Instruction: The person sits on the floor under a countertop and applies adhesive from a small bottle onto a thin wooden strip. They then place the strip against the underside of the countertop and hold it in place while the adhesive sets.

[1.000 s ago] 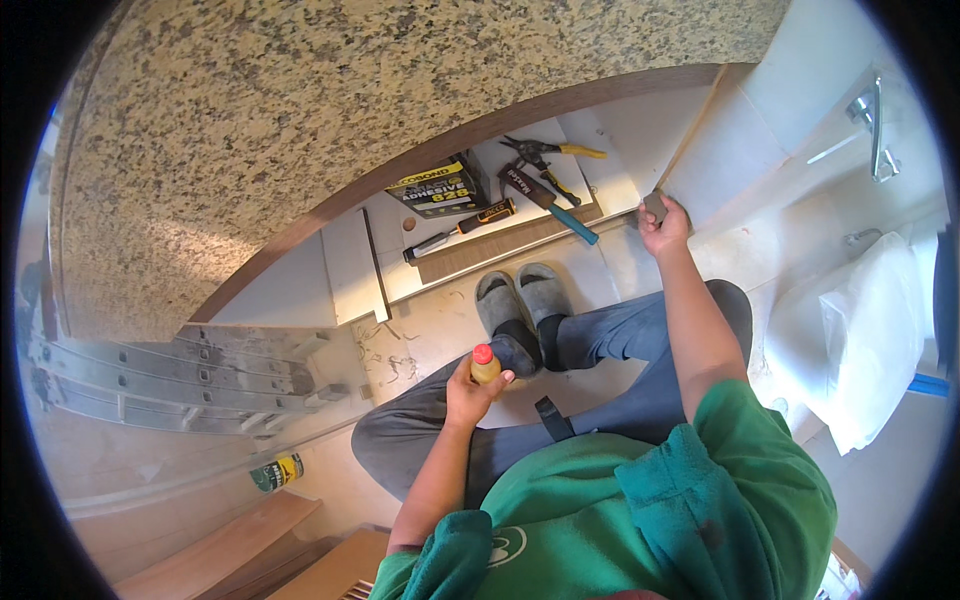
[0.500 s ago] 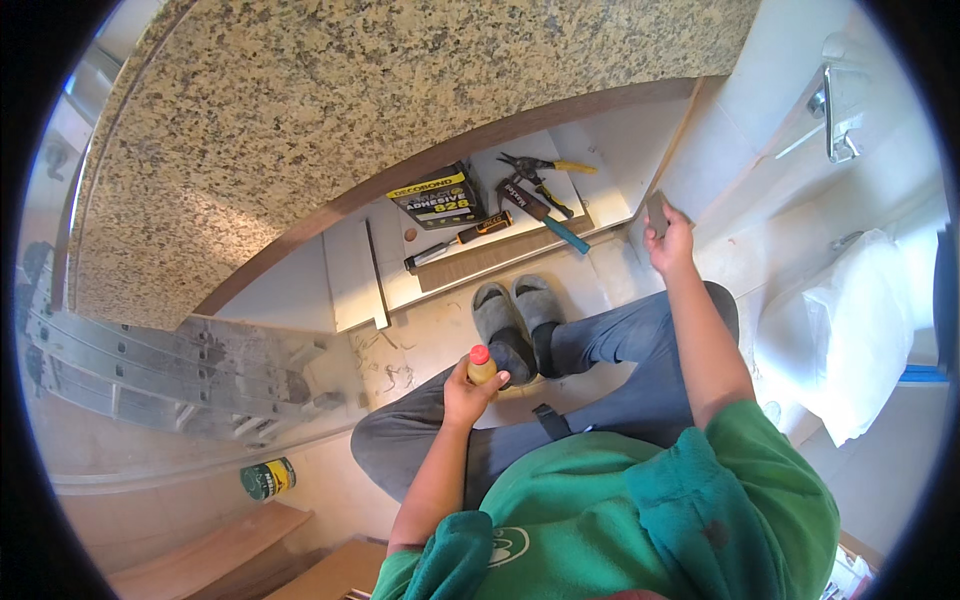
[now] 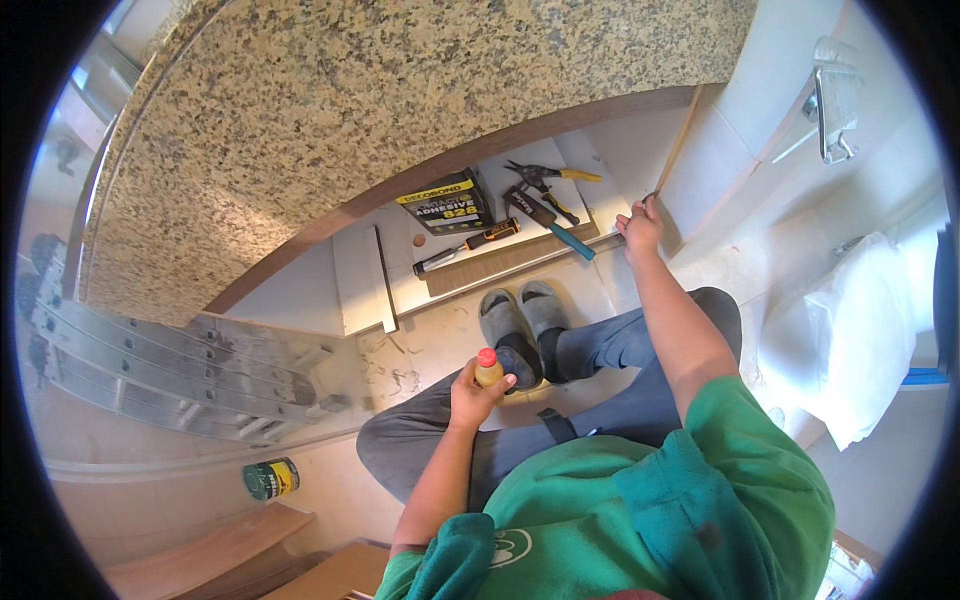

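Observation:
My left hand (image 3: 474,396) is wrapped around a small yellowish bottle (image 3: 489,372) with a red cap, held upright over my lap. My right hand (image 3: 640,228) is at the front right edge of the cabinet (image 3: 681,140), its fingers curled; a dark bit shows at the fingertips, too little to name. On the cabinet floor, left of that hand, lie a hammer (image 3: 573,240) with a teal grip and metal snips (image 3: 560,184) with yellow-and-black handles. A chisel (image 3: 468,247) with an orange-and-black handle rests before a black-and-yellow adhesive can (image 3: 450,205).
A speckled granite countertop (image 3: 430,90) overhangs the cabinet. A metal strip (image 3: 382,280) lies at its left. An aluminium ladder (image 3: 150,360) is at far left, above a green tin (image 3: 270,479). A white plastic bag (image 3: 850,340) hangs at right, below a chrome wall fitting (image 3: 830,105).
My right hand has moved a little left along the cabinet edge, and the flat grey-brown piece seen in it before is mostly hidden now. The left hand still holds the bottle.

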### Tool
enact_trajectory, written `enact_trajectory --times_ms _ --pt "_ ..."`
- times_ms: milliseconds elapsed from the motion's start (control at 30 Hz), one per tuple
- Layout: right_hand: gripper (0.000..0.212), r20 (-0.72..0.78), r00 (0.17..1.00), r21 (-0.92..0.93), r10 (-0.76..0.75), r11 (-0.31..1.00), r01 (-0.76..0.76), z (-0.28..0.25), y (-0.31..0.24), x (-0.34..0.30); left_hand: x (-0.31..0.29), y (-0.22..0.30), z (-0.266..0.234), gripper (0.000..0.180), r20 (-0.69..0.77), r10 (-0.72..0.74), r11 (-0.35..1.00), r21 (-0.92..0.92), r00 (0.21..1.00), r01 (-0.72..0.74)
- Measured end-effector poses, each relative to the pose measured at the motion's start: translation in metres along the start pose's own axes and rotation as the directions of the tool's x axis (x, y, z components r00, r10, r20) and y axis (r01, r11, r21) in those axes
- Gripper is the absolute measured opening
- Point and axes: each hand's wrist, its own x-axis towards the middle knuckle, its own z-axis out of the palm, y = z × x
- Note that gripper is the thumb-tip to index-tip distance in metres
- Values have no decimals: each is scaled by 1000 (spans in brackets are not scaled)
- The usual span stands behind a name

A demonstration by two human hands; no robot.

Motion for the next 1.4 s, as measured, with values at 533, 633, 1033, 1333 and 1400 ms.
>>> enact_trajectory --times_ms 533,633,1033,1333,1400 --pt "44 480 758 -693 441 721 19 -78 -10 -127 -2 -14 -5 50 -40 65 998 20 997 -64" --pt "39 627 736 -741 256 488 461 -88 8 -130 4 -24 -2 53 -43 97 994 60 994 -94" --pt "37 657 640 -751 398 422 508 -85 23 -118 0 -24 2 61 -107 96 992 97 990 -85" --pt "38 598 654 -791 463 473 388 -93 29 -106 17 -21 -7 61 -289 122 991 90 950 -99" --pt "40 583 654 -799 481 487 354 -97 31 -102 35 -17 -19 64 -394 180 943 330 902 -44"
